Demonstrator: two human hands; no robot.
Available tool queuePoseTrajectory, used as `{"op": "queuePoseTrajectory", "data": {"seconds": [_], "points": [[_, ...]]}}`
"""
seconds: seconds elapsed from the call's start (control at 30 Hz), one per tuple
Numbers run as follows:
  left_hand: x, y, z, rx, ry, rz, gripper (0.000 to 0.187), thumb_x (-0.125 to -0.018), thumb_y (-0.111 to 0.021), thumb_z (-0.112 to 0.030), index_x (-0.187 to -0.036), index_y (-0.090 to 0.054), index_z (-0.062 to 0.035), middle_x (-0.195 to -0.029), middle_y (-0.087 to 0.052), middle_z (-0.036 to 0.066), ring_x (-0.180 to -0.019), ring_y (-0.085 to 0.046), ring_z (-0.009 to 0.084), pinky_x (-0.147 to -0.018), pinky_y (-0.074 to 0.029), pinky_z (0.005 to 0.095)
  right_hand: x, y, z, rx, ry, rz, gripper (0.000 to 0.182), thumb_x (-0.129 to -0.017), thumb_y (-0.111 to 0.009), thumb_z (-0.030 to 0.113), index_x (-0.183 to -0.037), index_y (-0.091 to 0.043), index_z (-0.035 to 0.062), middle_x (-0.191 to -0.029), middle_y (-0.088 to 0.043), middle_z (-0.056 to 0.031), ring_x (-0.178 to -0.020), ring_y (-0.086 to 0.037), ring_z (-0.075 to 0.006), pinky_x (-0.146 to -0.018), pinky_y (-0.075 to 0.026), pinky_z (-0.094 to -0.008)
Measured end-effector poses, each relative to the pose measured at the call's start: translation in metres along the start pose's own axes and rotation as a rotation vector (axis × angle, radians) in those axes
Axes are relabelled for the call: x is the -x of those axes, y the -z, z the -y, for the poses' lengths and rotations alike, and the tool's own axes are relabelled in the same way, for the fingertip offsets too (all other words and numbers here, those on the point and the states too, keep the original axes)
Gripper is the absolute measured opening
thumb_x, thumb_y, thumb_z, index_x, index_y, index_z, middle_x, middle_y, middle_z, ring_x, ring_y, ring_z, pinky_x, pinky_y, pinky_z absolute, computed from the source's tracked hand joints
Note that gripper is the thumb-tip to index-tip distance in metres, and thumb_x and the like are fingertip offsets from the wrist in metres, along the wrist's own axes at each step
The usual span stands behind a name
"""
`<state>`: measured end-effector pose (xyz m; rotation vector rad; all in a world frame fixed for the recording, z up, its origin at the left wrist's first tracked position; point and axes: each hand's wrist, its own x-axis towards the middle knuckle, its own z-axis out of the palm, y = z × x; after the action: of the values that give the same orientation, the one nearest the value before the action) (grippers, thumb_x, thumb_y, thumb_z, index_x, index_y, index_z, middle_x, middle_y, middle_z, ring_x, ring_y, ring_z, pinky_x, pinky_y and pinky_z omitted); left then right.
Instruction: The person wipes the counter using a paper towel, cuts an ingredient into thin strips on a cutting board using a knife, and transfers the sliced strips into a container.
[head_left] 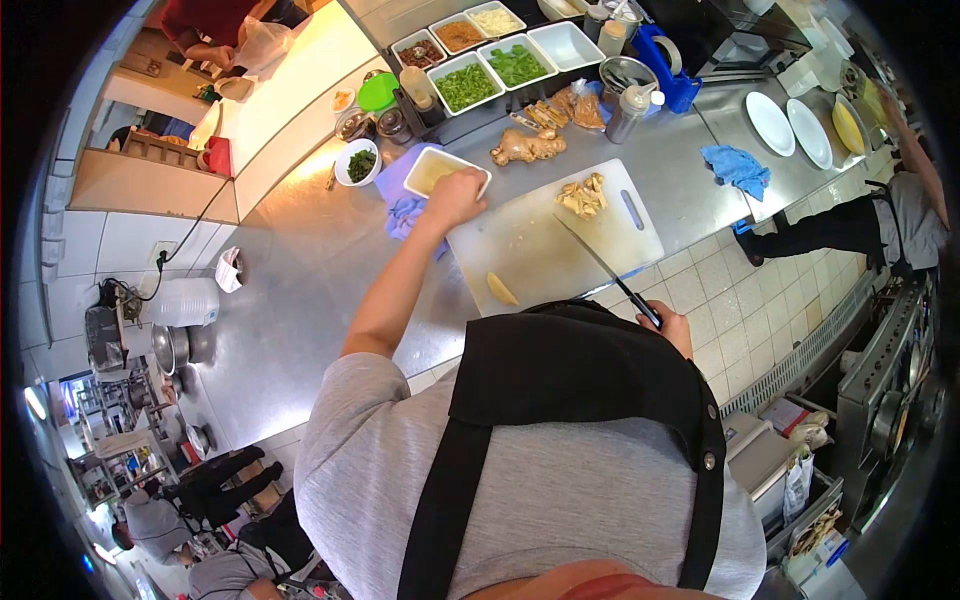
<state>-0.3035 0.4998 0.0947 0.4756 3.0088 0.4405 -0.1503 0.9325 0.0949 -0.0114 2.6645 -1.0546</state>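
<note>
My left hand [458, 200] is over the near right corner of a small white rectangular container [423, 178] with something pale yellow inside. Its fingers are curled and partly hidden, so what they hold does not show. In my right hand [672, 330] is the black handle of a kitchen knife [604, 265], its blade angled over a white cutting board [520, 260]. Pale yellow ginger pieces [583, 197] lie heaped at the board's far side. One single ginger piece [502, 289] rests near its front edge. Behind the board sits a large unpeeled ginger root [528, 146].
White trays of chopped greens [466, 86] stand at the back. A purple cloth [405, 212] lies beside the container, with a bowl of dark greens [357, 162] further left. On the right are a squeeze bottle [630, 112], a blue cloth [736, 170], white plates [770, 124] and another person [900, 225].
</note>
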Motion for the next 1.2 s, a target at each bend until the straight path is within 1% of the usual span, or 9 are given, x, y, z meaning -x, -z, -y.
{"op": "queuePoseTrajectory", "data": {"seconds": [0.1, 0.2, 0.4, 0.6, 0.7, 0.8, 0.9, 1.1, 1.2], "points": [[0.008, -0.011, 0.001, 0.034, -0.165, -0.006, 0.020, -0.073, -0.067, -0.009, -0.091, -0.060, -0.0028, -0.090, -0.061, 0.016, -0.086, -0.064, 0.0366, -0.076, -0.054, 0.0474, 0.000, 0.001, 0.000, -0.002, 0.021, -0.006, 0.026, -0.084, -0.074, 0.021, -0.104, -0.069, 0.0043, -0.072, -0.067, -0.0205, -0.062, -0.067, -0.0338, -0.058, -0.051, -0.0392], [0.019, -0.013, 0.002, 0.149, -0.085, -0.013, 0.023, -0.075, -0.069, -0.004, -0.097, -0.061, -0.0025, -0.095, -0.061, 0.015, -0.091, -0.063, 0.0361, -0.077, -0.052, 0.0453, -0.002, 0.006, 0.006, 0.025, -0.036, 0.032, 0.026, -0.084, -0.075, 0.020, -0.104, -0.069, 0.0038, -0.072, -0.067, -0.0205, -0.063, -0.067, -0.0339, -0.059, -0.051, -0.0390], [0.037, -0.002, 0.001, 0.068, -0.036, -0.589, 0.035, -0.073, -0.076, -0.009, -0.104, -0.061, -0.0040, -0.106, -0.056, 0.015, -0.105, -0.056, 0.0349, -0.090, -0.047, 0.0429, -0.002, 0.003, 0.003, 0.006, -0.005, 0.005, 0.027, -0.084, -0.075, 0.019, -0.104, -0.069, 0.0029, -0.072, -0.067, -0.0209, -0.063, -0.067, -0.0342, -0.059, -0.051, -0.0389], [0.066, -0.032, 0.007, 0.323, 0.238, -0.815, 0.026, -0.078, -0.072, -0.009, -0.099, -0.060, 0.0000, -0.106, -0.055, 0.016, -0.099, -0.054, 0.0339, -0.089, -0.045, 0.0425, 0.000, 0.002, 0.005, -0.011, -0.005, -0.008, 0.027, -0.084, -0.074, 0.018, -0.105, -0.068, 0.0024, -0.075, -0.067, -0.0221, -0.064, -0.068, -0.0356, -0.059, -0.051, -0.0394], [0.072, -0.048, 0.016, 0.264, 0.357, -0.789, 0.019, -0.078, -0.070, -0.008, -0.094, -0.061, -0.0005, -0.106, -0.055, 0.016, -0.097, -0.054, 0.0335, -0.087, -0.044, 0.0419, -0.001, 0.005, 0.011, -0.012, -0.028, 0.028, 0.026, -0.084, -0.074, 0.017, -0.105, -0.068, 0.0023, -0.076, -0.068, -0.0226, -0.067, -0.068, -0.0365, -0.060, -0.051, -0.0403], [0.067, -0.035, 0.011, 0.150, 0.335, -0.820, 0.014, -0.079, -0.069, -0.010, -0.088, -0.062, -0.0018, -0.104, -0.055, 0.016, -0.096, -0.052, 0.0333, -0.086, -0.044, 0.0428, -0.003, 0.004, 0.008, -0.006, -0.004, 0.015, 0.027, -0.084, -0.074, 0.018, -0.106, -0.068, 0.0026, -0.076, -0.067, -0.0228, -0.068, -0.068, -0.0374, -0.061, -0.051, -0.0413], [0.056, -0.022, 0.019, 0.127, 0.386, -0.747, 0.015, -0.081, -0.069, -0.017, -0.089, -0.067, -0.0047, -0.112, -0.056, 0.017, -0.108, -0.049, 0.0369, -0.092, -0.041, 0.0494, -0.006, 0.006, 0.007, 0.015, 0.023, 0.012, 0.027, -0.085, -0.073, 0.019, -0.106, -0.069, 0.0030, -0.077, -0.067, -0.0227, -0.069, -0.067, -0.0383, -0.062, -0.051, -0.0418], [0.035, -0.020, 0.017, -0.024, 0.548, -0.180, 0.036, -0.092, -0.057, -0.039, -0.109, -0.073, -0.0124, -0.139, -0.044, 0.023, -0.137, -0.025, 0.0520, -0.107, -0.020, 0.0713, -0.008, 0.002, 0.006, 0.023, -0.009, 0.020, 0.027, -0.084, -0.074, 0.020, -0.105, -0.069, 0.0039, -0.075, -0.067, -0.0221, -0.068, -0.067, -0.0384, -0.062, -0.051, -0.0421], [0.031, -0.022, 0.021, 0.146, 0.615, -0.174, 0.040, -0.095, -0.052, -0.042, -0.116, -0.072, -0.0138, -0.142, -0.041, 0.023, -0.139, -0.021, 0.0526, -0.109, -0.017, 0.0725, -0.005, -0.005, 0.000, -0.015, 0.033, -0.021, 0.027, -0.084, -0.074, 0.020, -0.105, -0.069, 0.0039, -0.074, -0.067, -0.0221, -0.068, -0.067, -0.0381, -0.062, -0.051, -0.0419]]}}
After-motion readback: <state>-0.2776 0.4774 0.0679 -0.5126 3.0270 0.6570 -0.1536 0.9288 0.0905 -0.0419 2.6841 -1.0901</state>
